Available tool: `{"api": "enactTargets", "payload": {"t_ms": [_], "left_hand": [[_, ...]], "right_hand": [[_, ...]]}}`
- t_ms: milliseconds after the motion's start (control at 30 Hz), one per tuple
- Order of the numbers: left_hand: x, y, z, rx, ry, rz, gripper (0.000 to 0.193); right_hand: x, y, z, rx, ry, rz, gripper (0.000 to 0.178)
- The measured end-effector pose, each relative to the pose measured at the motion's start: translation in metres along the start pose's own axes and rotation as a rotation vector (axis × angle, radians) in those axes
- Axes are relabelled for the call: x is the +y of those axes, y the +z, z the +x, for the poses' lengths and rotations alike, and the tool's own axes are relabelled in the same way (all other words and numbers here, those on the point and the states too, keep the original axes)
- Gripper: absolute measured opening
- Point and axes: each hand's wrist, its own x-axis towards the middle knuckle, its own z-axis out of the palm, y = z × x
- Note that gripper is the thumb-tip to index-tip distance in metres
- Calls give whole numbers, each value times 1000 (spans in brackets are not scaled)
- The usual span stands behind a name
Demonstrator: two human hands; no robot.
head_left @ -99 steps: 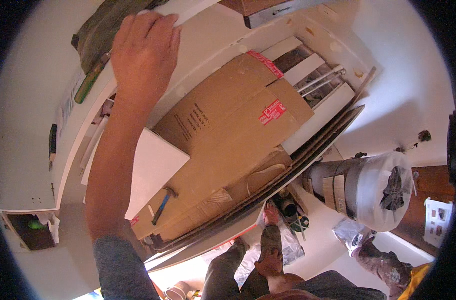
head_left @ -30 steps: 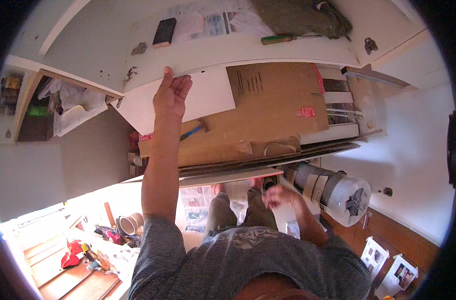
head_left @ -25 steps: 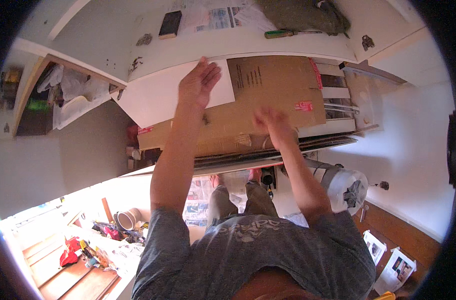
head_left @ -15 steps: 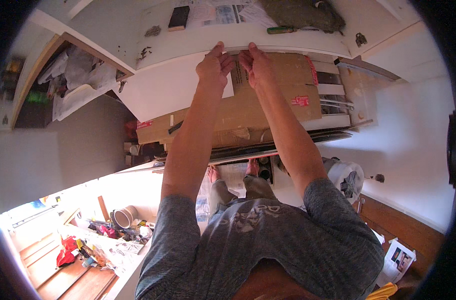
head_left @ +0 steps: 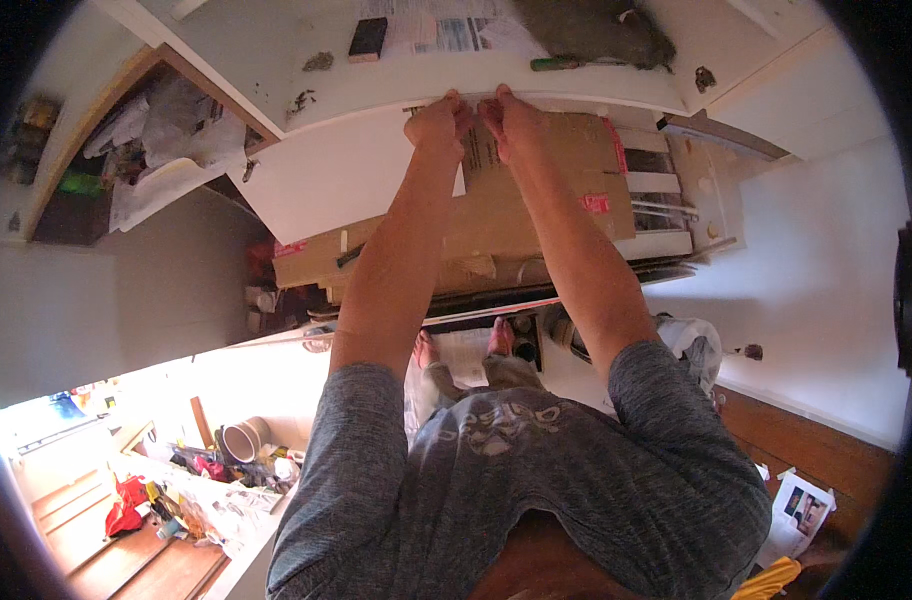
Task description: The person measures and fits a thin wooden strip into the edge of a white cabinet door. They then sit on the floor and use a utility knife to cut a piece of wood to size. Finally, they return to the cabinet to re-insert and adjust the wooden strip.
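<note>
Both my arms reach up to the front edge of a white shelf [head_left: 426,80]. My left hand [head_left: 440,124] is closed, its fingers curled in and its thumb side at the shelf edge. Close beside it, my right hand [head_left: 514,122] is closed too, with its fingertips pinched near the same edge. Whatever lies between the fingers is too small or hidden to make out. Under my left hand is a white panel [head_left: 326,172], lying over a brown cardboard sheet [head_left: 566,165] that extends below my right hand.
On the shelf lie a dark block [head_left: 368,40], papers [head_left: 446,32], a green-handled tool [head_left: 553,64] and a drab cloth-like bundle [head_left: 596,35]. An open compartment [head_left: 161,115] holds papers at left. A bucket [head_left: 245,440] and clutter stand lower left; a white wall rises at right.
My hands have drawn slightly closer together at the shelf edge, the left moving a little to the right. The whole view has shifted slightly.
</note>
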Motion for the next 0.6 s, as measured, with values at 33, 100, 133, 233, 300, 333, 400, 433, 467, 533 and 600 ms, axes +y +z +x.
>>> {"api": "enactTargets", "payload": {"t_ms": [33,100,133,233,300,333,400,433,467,533,600], "left_hand": [[-1,-3,0,-44,5,42,15],[-2,-11,-1,-97,139,417,17],[-1,-15,-3,-104,268,752,19],[5,-33,-14,-5,945,1345,27],[18,-41,-17,40,1335,1470,32],[27,-44,-16,26,1442,1483,34],[40,-46,-11,-30,1554,1534,40],[43,-45,-7,-66,1535,1562,38],[46,-44,-3,-85,1539,1567,37],[45,-41,4,-104,1561,1569,34],[42,-40,9,-102,1599,1564,30]], "right_hand": [[-3,-3,-1,-35,-8,-110,21],[-7,-10,-4,-71,-1,-341,23],[-9,-15,-7,-68,-195,-684,25],[-17,-27,-11,-48,-909,-1379,30],[-25,-31,-7,-42,-1531,-1352,31],[-31,-32,-3,-73,-1539,-1397,33],[-42,-32,6,-141,-1550,-1490,36],[-44,-32,9,-148,-1512,-1507,35],[-46,-31,12,-155,-1476,-1524,34],[-46,-31,16,-165,-1416,-1542,33],[-43,-32,15,-181,-1378,-1544,31]]}}
